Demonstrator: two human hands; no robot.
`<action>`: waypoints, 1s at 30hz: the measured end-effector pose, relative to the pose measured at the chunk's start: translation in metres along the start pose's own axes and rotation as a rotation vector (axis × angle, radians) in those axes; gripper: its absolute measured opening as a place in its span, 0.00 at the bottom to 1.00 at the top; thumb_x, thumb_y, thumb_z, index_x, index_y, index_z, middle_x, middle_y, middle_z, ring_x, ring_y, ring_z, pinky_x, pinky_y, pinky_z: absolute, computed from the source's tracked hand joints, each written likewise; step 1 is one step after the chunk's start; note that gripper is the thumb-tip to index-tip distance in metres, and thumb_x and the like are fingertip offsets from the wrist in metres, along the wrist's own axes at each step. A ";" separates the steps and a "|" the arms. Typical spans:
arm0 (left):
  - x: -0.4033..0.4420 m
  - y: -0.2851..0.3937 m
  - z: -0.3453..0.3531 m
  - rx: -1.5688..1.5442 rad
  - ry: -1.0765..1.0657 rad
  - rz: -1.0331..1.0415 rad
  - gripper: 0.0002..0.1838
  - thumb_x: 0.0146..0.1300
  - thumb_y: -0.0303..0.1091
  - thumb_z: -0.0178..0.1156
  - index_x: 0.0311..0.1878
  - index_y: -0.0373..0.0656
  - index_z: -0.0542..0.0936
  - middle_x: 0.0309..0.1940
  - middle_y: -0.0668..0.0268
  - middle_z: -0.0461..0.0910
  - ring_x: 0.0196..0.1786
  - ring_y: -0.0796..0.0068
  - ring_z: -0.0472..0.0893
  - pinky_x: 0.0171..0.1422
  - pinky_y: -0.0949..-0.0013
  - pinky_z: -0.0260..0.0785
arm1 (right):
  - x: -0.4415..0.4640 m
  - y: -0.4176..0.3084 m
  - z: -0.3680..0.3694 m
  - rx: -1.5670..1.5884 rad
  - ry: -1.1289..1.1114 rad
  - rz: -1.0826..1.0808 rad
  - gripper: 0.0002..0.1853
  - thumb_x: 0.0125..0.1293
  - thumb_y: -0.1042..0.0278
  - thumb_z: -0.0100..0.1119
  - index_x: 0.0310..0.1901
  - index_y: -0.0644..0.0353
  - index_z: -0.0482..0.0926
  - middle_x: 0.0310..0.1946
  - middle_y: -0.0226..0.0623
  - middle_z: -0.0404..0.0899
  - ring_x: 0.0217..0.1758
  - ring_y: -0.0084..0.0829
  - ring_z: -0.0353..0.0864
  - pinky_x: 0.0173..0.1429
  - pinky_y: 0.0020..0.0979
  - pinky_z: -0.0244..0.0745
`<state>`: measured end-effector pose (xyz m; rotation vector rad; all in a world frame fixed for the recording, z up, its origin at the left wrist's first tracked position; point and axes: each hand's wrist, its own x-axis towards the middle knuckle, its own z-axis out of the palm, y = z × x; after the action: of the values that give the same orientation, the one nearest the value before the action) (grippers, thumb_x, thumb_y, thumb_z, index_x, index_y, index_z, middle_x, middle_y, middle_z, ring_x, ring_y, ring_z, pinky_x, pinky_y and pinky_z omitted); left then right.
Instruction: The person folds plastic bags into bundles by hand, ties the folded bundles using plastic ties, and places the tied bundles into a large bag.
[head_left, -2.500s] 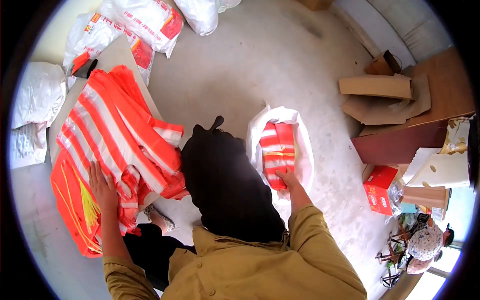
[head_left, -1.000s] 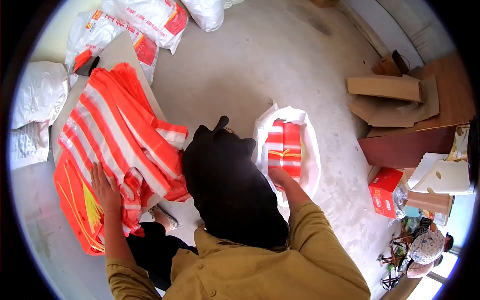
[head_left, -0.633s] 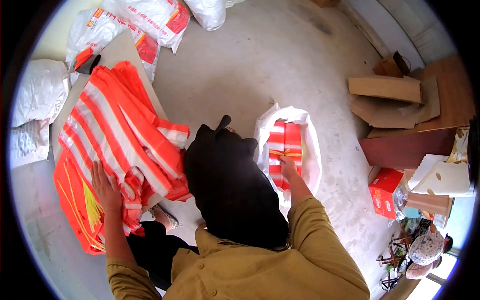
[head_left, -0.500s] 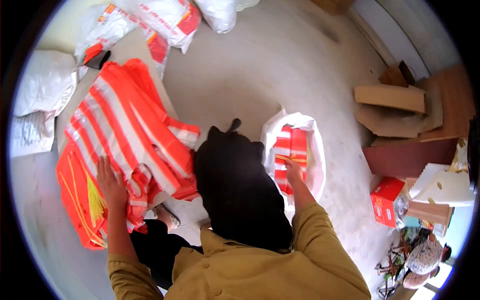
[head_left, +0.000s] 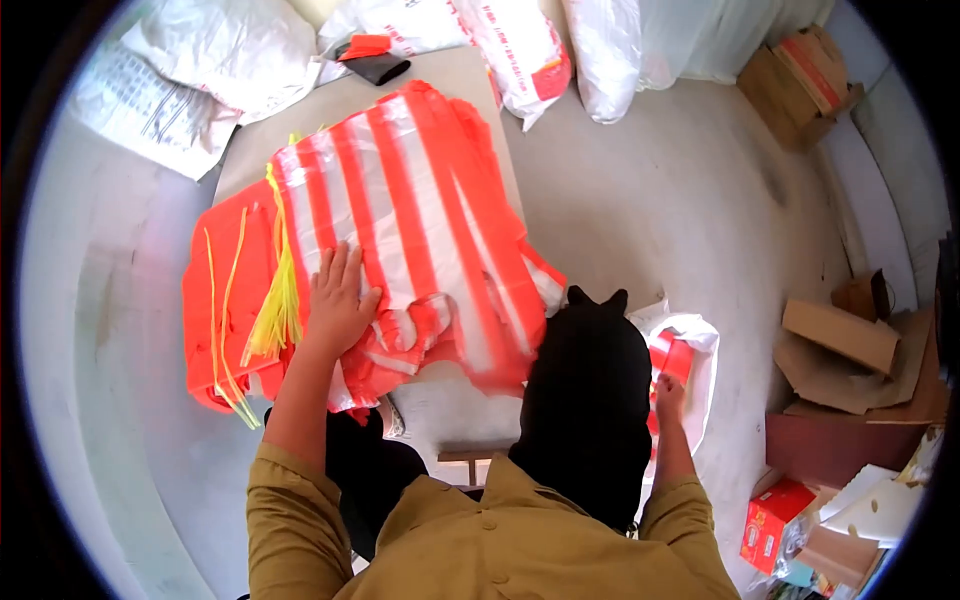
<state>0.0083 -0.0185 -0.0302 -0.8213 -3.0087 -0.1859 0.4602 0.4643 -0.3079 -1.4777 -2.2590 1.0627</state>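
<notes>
Turned leftward since a moment ago, the person's view now centres the striped sheets [head_left: 405, 200]. Their left hand [head_left: 338, 312] lies flat there, thumb apart, sheets stretching past the fingertips, yellow strands [head_left: 276, 300] just beside. Over the white bag [head_left: 706, 350], the right hand's [head_left: 670, 402] fingers curl near a striped bundle [head_left: 668, 357]; whether they pinch it, I can't tell.

the person wears a mustard-brown cloth shirt [head_left: 545, 550] with small round buttons [head_left: 489, 525] of a similar brown running down its front. its loose, creased left sleeve [head_left: 290, 515] and matching right sleeve [head_left: 677, 515] both end short of the wrists. matte black fabric [head_left: 585, 420] covers the legs, with two small pointed corners at the right knee.
</notes>
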 end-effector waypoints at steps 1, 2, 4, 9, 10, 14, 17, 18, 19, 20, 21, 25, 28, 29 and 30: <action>0.000 0.000 -0.005 -0.022 -0.011 0.007 0.37 0.74 0.48 0.58 0.82 0.47 0.64 0.85 0.53 0.57 0.87 0.48 0.52 0.87 0.42 0.47 | 0.014 -0.029 -0.008 0.081 0.007 -0.023 0.14 0.74 0.64 0.62 0.51 0.65 0.87 0.41 0.38 0.89 0.44 0.30 0.86 0.53 0.34 0.80; 0.002 -0.004 -0.008 -0.078 -0.014 0.019 0.36 0.75 0.47 0.58 0.82 0.46 0.65 0.85 0.53 0.57 0.87 0.48 0.53 0.87 0.42 0.48 | 0.027 -0.057 -0.014 0.161 0.012 -0.045 0.14 0.74 0.64 0.61 0.52 0.66 0.86 0.41 0.37 0.89 0.45 0.30 0.86 0.54 0.34 0.80; 0.007 -0.014 -0.010 -0.194 -0.020 0.044 0.34 0.75 0.46 0.58 0.81 0.46 0.67 0.84 0.53 0.59 0.87 0.48 0.54 0.87 0.43 0.48 | 0.039 -0.150 -0.037 0.106 -0.003 -0.192 0.16 0.77 0.63 0.59 0.55 0.66 0.85 0.44 0.36 0.89 0.48 0.29 0.86 0.56 0.33 0.80; 0.003 -0.024 -0.022 -0.300 0.077 0.074 0.29 0.72 0.36 0.61 0.75 0.45 0.75 0.81 0.54 0.66 0.86 0.47 0.57 0.87 0.51 0.51 | 0.026 -0.358 -0.033 0.330 -0.269 -0.451 0.15 0.77 0.71 0.58 0.61 0.66 0.82 0.53 0.38 0.87 0.55 0.28 0.85 0.64 0.31 0.78; 0.003 -0.028 -0.021 -0.301 0.094 0.079 0.29 0.71 0.36 0.62 0.75 0.45 0.76 0.81 0.55 0.67 0.86 0.47 0.57 0.87 0.50 0.51 | 0.011 -0.398 -0.026 0.315 -0.339 -0.525 0.15 0.76 0.73 0.59 0.61 0.65 0.82 0.54 0.37 0.86 0.57 0.28 0.84 0.65 0.32 0.78; 0.004 -0.041 -0.032 -0.434 0.129 0.087 0.27 0.69 0.37 0.65 0.71 0.47 0.79 0.79 0.55 0.68 0.85 0.45 0.58 0.86 0.43 0.51 | -0.053 -0.520 0.023 -0.229 -0.519 -1.138 0.27 0.71 0.65 0.66 0.71 0.54 0.77 0.72 0.44 0.75 0.75 0.48 0.73 0.77 0.45 0.69; 0.009 -0.056 -0.036 -0.413 0.123 0.087 0.28 0.67 0.41 0.68 0.70 0.48 0.80 0.79 0.53 0.68 0.85 0.44 0.58 0.85 0.40 0.51 | -0.087 -0.562 0.075 -0.474 -0.509 -1.430 0.33 0.71 0.56 0.67 0.75 0.50 0.72 0.82 0.43 0.61 0.85 0.52 0.56 0.84 0.52 0.57; 0.008 -0.060 -0.035 -0.372 0.116 0.083 0.29 0.66 0.41 0.69 0.70 0.48 0.80 0.79 0.52 0.68 0.85 0.44 0.58 0.85 0.40 0.51 | -0.088 -0.568 0.089 -0.528 -0.538 -1.404 0.33 0.72 0.54 0.65 0.76 0.48 0.71 0.83 0.42 0.59 0.86 0.51 0.53 0.85 0.53 0.54; 0.006 -0.059 -0.039 -0.299 0.064 0.053 0.32 0.65 0.46 0.70 0.72 0.50 0.79 0.81 0.53 0.64 0.86 0.45 0.56 0.86 0.41 0.50 | -0.087 -0.570 0.104 -0.580 -0.567 -1.377 0.34 0.72 0.51 0.64 0.77 0.47 0.70 0.84 0.41 0.56 0.87 0.51 0.50 0.86 0.53 0.51; 0.006 -0.059 -0.038 -0.276 0.053 0.050 0.33 0.65 0.47 0.69 0.73 0.51 0.78 0.82 0.53 0.63 0.86 0.46 0.55 0.87 0.42 0.49 | -0.085 -0.571 0.120 -0.633 -0.596 -1.350 0.34 0.73 0.49 0.63 0.78 0.46 0.69 0.85 0.40 0.54 0.88 0.50 0.47 0.87 0.54 0.48; 0.006 -0.061 -0.035 -0.254 0.043 0.047 0.34 0.66 0.47 0.69 0.75 0.52 0.77 0.83 0.54 0.61 0.87 0.47 0.54 0.87 0.43 0.48 | -0.080 -0.571 0.130 -0.631 -0.600 -1.349 0.34 0.75 0.45 0.60 0.79 0.44 0.68 0.85 0.39 0.55 0.88 0.50 0.48 0.88 0.56 0.46; 0.011 -0.063 -0.029 -0.210 0.016 0.032 0.36 0.66 0.49 0.68 0.77 0.54 0.74 0.85 0.57 0.56 0.88 0.50 0.51 0.88 0.43 0.48 | -0.066 -0.569 0.143 -0.598 -0.583 -1.345 0.33 0.76 0.44 0.57 0.79 0.44 0.69 0.84 0.37 0.57 0.88 0.48 0.49 0.88 0.55 0.45; 0.014 -0.064 -0.030 -0.205 0.003 0.018 0.35 0.66 0.49 0.68 0.77 0.56 0.74 0.85 0.57 0.56 0.88 0.50 0.51 0.88 0.43 0.47 | -0.061 -0.565 0.146 -0.535 -0.555 -1.389 0.32 0.75 0.47 0.61 0.76 0.48 0.72 0.82 0.38 0.62 0.87 0.49 0.54 0.87 0.55 0.49; 0.015 -0.063 -0.030 -0.205 -0.001 0.010 0.35 0.66 0.50 0.68 0.77 0.56 0.74 0.85 0.57 0.57 0.88 0.50 0.51 0.88 0.43 0.47 | -0.061 -0.566 0.144 -0.493 -0.572 -1.389 0.31 0.73 0.50 0.63 0.74 0.50 0.74 0.81 0.39 0.64 0.86 0.49 0.56 0.86 0.55 0.51; 0.016 -0.063 -0.031 -0.202 0.002 0.010 0.35 0.66 0.50 0.68 0.77 0.56 0.74 0.85 0.57 0.57 0.88 0.50 0.51 0.88 0.43 0.47 | -0.063 -0.570 0.138 -0.449 -0.587 -1.390 0.30 0.72 0.54 0.65 0.72 0.52 0.75 0.79 0.40 0.66 0.85 0.49 0.58 0.85 0.55 0.53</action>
<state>-0.0381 -0.0679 -0.0059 -0.8487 -3.0188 -0.4971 0.0168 0.2209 -0.0046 0.6199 -3.0274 0.4973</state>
